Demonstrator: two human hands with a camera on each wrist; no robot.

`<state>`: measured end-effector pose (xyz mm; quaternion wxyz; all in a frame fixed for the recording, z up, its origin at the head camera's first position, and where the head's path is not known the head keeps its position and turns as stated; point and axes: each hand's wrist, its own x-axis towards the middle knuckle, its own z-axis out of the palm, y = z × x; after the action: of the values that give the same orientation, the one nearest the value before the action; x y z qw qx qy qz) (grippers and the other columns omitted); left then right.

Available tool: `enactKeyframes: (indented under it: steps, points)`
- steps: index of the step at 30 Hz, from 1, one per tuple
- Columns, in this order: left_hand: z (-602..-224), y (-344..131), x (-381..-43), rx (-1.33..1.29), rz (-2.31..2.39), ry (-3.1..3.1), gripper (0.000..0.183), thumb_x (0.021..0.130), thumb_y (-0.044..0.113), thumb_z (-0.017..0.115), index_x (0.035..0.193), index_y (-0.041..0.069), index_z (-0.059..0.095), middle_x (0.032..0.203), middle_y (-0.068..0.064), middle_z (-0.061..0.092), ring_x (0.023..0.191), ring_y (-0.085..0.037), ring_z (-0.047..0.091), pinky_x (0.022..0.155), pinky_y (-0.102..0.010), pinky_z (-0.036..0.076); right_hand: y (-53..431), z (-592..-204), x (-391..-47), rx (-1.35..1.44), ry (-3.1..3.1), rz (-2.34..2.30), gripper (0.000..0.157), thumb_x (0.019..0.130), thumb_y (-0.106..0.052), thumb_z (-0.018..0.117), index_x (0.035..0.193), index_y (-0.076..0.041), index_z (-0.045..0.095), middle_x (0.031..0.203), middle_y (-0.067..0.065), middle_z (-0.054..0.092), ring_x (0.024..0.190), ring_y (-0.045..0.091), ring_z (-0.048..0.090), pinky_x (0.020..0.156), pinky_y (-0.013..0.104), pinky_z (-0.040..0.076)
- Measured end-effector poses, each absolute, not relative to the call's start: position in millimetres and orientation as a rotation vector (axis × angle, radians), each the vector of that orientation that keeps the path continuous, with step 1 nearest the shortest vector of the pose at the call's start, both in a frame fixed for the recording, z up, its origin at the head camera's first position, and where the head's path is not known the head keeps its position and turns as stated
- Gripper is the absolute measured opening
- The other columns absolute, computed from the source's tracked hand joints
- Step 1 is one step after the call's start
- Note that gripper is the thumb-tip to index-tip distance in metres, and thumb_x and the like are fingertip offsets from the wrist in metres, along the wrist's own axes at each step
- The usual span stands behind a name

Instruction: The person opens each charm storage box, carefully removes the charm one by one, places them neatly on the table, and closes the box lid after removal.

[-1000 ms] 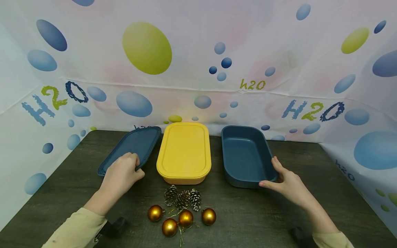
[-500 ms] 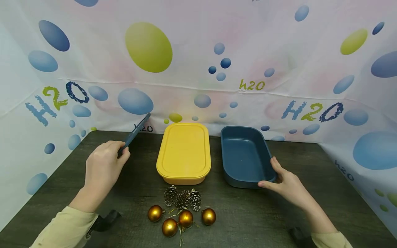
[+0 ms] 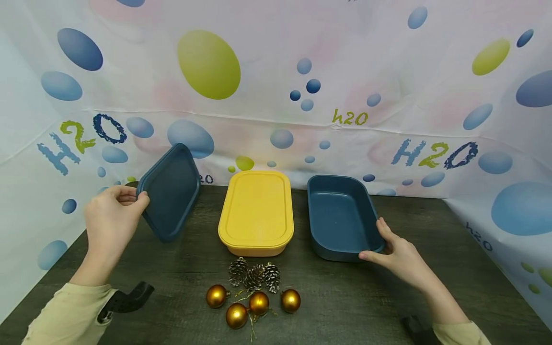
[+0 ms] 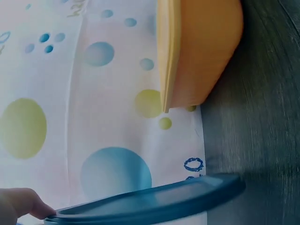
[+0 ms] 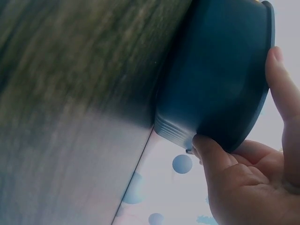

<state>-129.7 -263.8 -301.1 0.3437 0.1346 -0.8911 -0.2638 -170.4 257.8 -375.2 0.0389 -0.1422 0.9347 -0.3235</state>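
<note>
My left hand (image 3: 111, 218) pinches the edge of a dark blue rectangular lid (image 3: 171, 194) between thumb and fingers. The lid is tilted up on its side at the left, its inner face turned toward the right. In the left wrist view a fingertip (image 4: 35, 204) presses on one end of the lid (image 4: 159, 204). On the right, a deep blue food container (image 3: 338, 220) without a lid sits on the table. My right hand (image 3: 401, 258) grips its near right corner, thumb at the front rim and fingers along the side wall; the right wrist view shows the container (image 5: 211, 70) from outside.
A yellow container with its lid on (image 3: 256, 211) stands between the blue pieces. In front of it lie pine cones (image 3: 253, 277) and several gold baubles (image 3: 258, 304) on the dark wooden table (image 3: 345, 306). A printed curtain (image 3: 258, 120) hangs right behind the table.
My left hand has lifted the blue lid off the table, moved it left and turned it up on its side. The right hand and the blue container have stayed in place.
</note>
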Motion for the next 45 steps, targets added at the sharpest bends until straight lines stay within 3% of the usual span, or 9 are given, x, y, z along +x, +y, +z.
enactKeyframes:
  steps: [3,8,14,18,20,24,28,35,45]
  points:
    - [-302,-272,-130,0.394,-0.723,-2.361,0.026,0.086,0.018,0.064,0.091,-0.007,0.068,0.082,-0.023,0.068,0.057,0.005,0.045,0.046,-0.012,0.036,258,-376,-170,-0.442,2.872,-0.992,0.103,0.083,-0.049,0.07,0.15,0.003,0.011,0.155,0.022,0.006,0.127,0.048,0.037,0.093,0.053,0.045]
    - [-305,-286,-131,0.421,-0.853,-2.486,0.038,0.089,0.021,0.058,0.109,-0.01,0.064,0.08,-0.019,0.07,0.056,-0.003,0.051,0.044,-0.024,0.038,258,-378,-169,-0.451,2.884,-0.99,0.102,0.083,-0.048,0.07,0.15,0.004,0.012,0.155,0.022,0.007,0.126,0.048,0.039,0.092,0.053,0.045]
    - [-312,-300,-129,0.491,-1.278,-2.458,0.053,0.095,0.026,0.056,0.129,-0.014,0.049,0.073,0.015,0.063,0.057,-0.003,0.061,0.051,-0.017,0.045,257,-380,-168,-0.455,2.889,-0.991,0.102,0.083,-0.047,0.07,0.15,0.004,0.013,0.155,0.022,0.007,0.125,0.048,0.04,0.091,0.053,0.046]
    - [-316,-304,-130,0.534,-1.529,-2.349,0.055,0.095,0.025,0.057,0.134,-0.013,0.045,0.113,-0.01,0.06,0.061,-0.003,0.063,0.06,-0.014,0.051,257,-379,-169,-0.45,2.886,-0.994,0.102,0.083,-0.048,0.07,0.15,0.003,0.012,0.155,0.022,0.007,0.125,0.047,0.039,0.091,0.053,0.046]
    - [-316,-305,-130,0.557,-1.711,-2.223,0.044,0.094,0.022,0.06,0.128,-0.005,0.052,0.14,-0.022,0.039,0.062,-0.003,0.063,0.061,-0.015,0.052,257,-378,-169,-0.448,2.884,-0.993,0.102,0.083,-0.048,0.07,0.15,0.003,0.012,0.155,0.022,0.007,0.126,0.048,0.039,0.091,0.053,0.046]
    - [-313,-305,-130,0.566,-2.042,-1.917,0.01,0.089,0.016,0.068,0.098,0.015,0.065,0.156,-0.015,0.015,0.062,-0.004,0.064,0.06,-0.016,0.053,257,-377,-170,-0.439,2.876,-0.998,0.102,0.083,-0.048,0.07,0.15,0.003,0.011,0.155,0.022,0.006,0.127,0.048,0.038,0.092,0.053,0.045]
    - [-311,-304,-126,0.483,-2.205,-1.753,0.01,0.086,0.01,0.071,0.083,0.02,0.071,0.136,-0.009,0.04,0.063,-0.007,0.066,0.059,-0.017,0.053,256,-376,-170,-0.436,2.87,-1.004,0.102,0.083,-0.048,0.07,0.15,0.002,0.011,0.156,0.022,0.006,0.127,0.048,0.037,0.092,0.054,0.045]
    - [-310,-292,-123,0.245,-2.411,-1.581,0.011,0.087,0.0,0.067,0.086,0.007,0.074,0.092,-0.002,0.061,0.066,-0.013,0.067,0.06,-0.022,0.055,256,-375,-170,-0.435,2.875,-0.994,0.102,0.083,-0.048,0.07,0.15,0.003,0.012,0.155,0.023,0.007,0.126,0.048,0.039,0.091,0.053,0.046]
    - [-309,-243,-126,0.147,-2.448,-1.604,0.007,0.089,0.002,0.066,0.095,0.006,0.068,0.089,-0.005,0.066,0.073,-0.011,0.067,0.065,-0.022,0.055,255,-373,-169,-0.439,2.87,-0.99,0.102,0.083,-0.048,0.07,0.15,0.004,0.012,0.155,0.023,0.007,0.126,0.048,0.038,0.091,0.053,0.045]
